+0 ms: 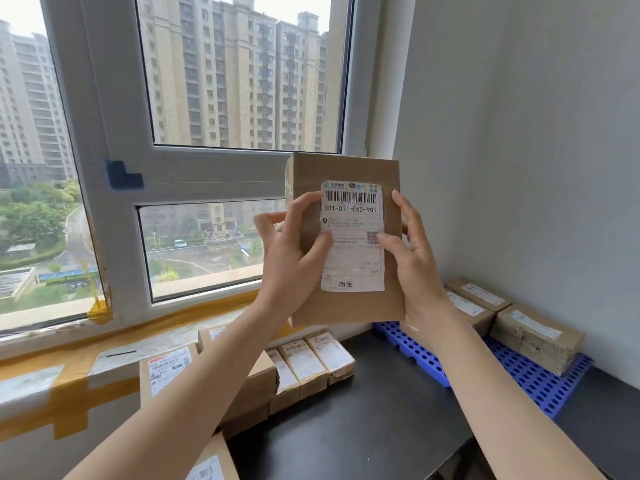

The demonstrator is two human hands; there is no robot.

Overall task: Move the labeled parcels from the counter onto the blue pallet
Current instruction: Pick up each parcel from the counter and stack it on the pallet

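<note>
A brown cardboard parcel (346, 306) is held upright in the air in front of the window (214, 98), its white shipping label (353, 261) facing the camera. The left hand (291, 261) grips its left edge, thumb lying across the label; the right hand (412, 258) grips the right edge, its thumb on the label by the QR code. Below lies the dark desk (363, 427). On its left side, under the left forearm, sits a cluster of labeled boxes (166, 372), with three small parcels (311, 365) in a row beside them. At the right, against the wall (519, 133), the blue perforated pallet (530, 379) already carries three labeled parcels (533, 334), partly hidden by the right forearm. Yellow tape (79, 400) runs along the windowsill.
</note>
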